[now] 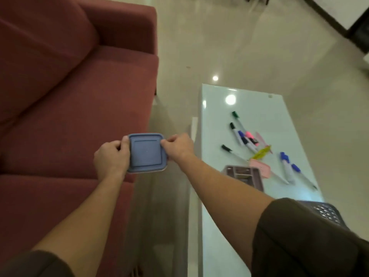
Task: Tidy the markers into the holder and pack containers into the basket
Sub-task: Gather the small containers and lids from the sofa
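1. Step in hand was the container half of the task. Both hands held a square blue-lidded container (147,152) in the air over the front edge of a red sofa (69,96), well apart from the table
2. Left hand (111,156) gripped the container's left edge, thumb on the lid rim and fingers curled beneath. Right hand (177,145) pinched the lid's far right corner between thumb and fingers. Could not tell whether the lid was being pressed home or the box merely carried
3. Dark perforated basket (327,212) sat at the near end of the glass table (219,216), mostly hidden by the right sleeve; contents not visible
4. Marker half looked undone. Several markers (239,134), green-, black- and blue-capped, lay loose across the table top. The mauve divided holder (242,175) stood near the basket, its inside too blurred to read. A pink flat piece (259,166) lay just beside it
5. Next move, as judged: swing the container right, over the table's near end, and lower it level into the basket. The sleeve covered the basket, so a look down first seemed called for
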### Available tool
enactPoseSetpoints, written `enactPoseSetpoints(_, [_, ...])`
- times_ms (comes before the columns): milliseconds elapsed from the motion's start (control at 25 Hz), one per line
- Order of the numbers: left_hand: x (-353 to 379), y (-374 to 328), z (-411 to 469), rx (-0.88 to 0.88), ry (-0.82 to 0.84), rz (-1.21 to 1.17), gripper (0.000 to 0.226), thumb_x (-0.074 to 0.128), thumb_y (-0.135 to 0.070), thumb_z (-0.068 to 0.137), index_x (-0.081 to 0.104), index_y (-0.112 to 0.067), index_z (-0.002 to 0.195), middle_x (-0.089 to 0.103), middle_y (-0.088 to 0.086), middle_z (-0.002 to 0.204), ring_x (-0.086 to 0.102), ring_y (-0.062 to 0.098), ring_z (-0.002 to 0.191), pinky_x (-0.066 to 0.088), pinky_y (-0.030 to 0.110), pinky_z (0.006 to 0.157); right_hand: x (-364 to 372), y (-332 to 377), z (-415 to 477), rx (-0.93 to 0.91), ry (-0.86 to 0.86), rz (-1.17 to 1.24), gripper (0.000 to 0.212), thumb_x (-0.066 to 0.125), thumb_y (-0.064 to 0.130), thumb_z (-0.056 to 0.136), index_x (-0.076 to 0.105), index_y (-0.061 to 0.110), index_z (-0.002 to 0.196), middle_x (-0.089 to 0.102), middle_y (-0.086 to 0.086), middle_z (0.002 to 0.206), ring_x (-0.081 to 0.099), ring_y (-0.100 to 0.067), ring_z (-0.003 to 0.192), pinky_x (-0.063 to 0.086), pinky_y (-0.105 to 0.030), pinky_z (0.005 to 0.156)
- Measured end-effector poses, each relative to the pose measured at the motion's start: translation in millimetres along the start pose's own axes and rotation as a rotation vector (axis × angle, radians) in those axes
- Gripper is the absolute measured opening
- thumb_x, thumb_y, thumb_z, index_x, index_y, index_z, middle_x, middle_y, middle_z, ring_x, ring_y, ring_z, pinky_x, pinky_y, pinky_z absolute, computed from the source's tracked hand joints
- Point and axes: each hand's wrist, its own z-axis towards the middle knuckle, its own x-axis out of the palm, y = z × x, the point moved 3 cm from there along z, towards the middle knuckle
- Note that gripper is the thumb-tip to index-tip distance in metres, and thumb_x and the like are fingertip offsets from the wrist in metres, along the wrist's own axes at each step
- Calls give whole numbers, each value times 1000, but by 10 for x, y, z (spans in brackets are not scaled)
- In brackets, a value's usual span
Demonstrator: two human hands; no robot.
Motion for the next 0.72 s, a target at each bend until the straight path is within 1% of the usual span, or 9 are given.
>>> enactPoseSetpoints(80, [308,-478,-201,51,59,-29,52,48,-45,99,67,-5,71,68,23,76,62,42,77,44,40,65,-545,-318,47,50,-45,44,20,70,32,81,80,15,82,78,-9,91,74,-28,88,61,-41,84])
enactPoseSetpoints(160, [566,-811,-452,83,118,-39,51,49,-45,99,65,-7,69,67,22,75,62,41,76,42,38,63,-958,-677,13,117,-80,89,19,70,31,77,75,15,70,77,-9,84,74,-31,82,63,-45,79])
enactPoseSetpoints(240, [808,-985,-752,108,177,-35,50,50,-44,99,67,-5,71,68,24,76,63,42,78,37,36,61,-1218,-1052,-75,167,-81,71,19,70,28,78,76,11,73,76,-11,80,75,-32,79,63,-46,78])
enactPoseSetpoints(320, [997,-1026,-1027,123,222,-21,47,52,-41,99,70,-3,77,69,24,81,64,42,81,35,35,61,-1369,-1348,-200,202,-70,33,19,69,24,81,78,8,78,77,-11,80,75,-31,79,63,-45,79])
enactPoseSetpoints(400, [1152,-1009,-1277,129,256,-18,38,53,-38,98,75,-8,89,73,19,91,65,39,88,40,34,65,-1454,-1605,-311,233,-56,17,18,70,23,83,80,8,81,77,-11,81,75,-29,79,63,-44,79])
enactPoseSetpoints(480, [1240,-931,-1448,111,275,-23,30,54,-35,98,76,-15,101,74,14,100,66,37,93,44,33,71,-1454,-1784,-391,251,-41,3,18,73,25,82,81,10,84,78,-10,84,75,-29,80,63,-43,81])
enactPoseSetpoints(640, [1338,-715,-1738,76,306,-26,27,55,-31,97,76,-15,101,75,11,98,66,33,90,41,28,69,-1329,-2067,-524,289,34,-59,18,73,28,81,81,12,85,78,-8,83,76,-27,79,63,-42,81])
enactPoseSetpoints(720, [1405,-617,-1904,65,325,-23,26,55,-32,97,76,-17,98,75,8,93,66,30,85,43,27,68,-1307,-2229,-587,317,64,-88,16,73,25,82,81,11,84,78,-9,81,77,-26,75,64,-41,79])
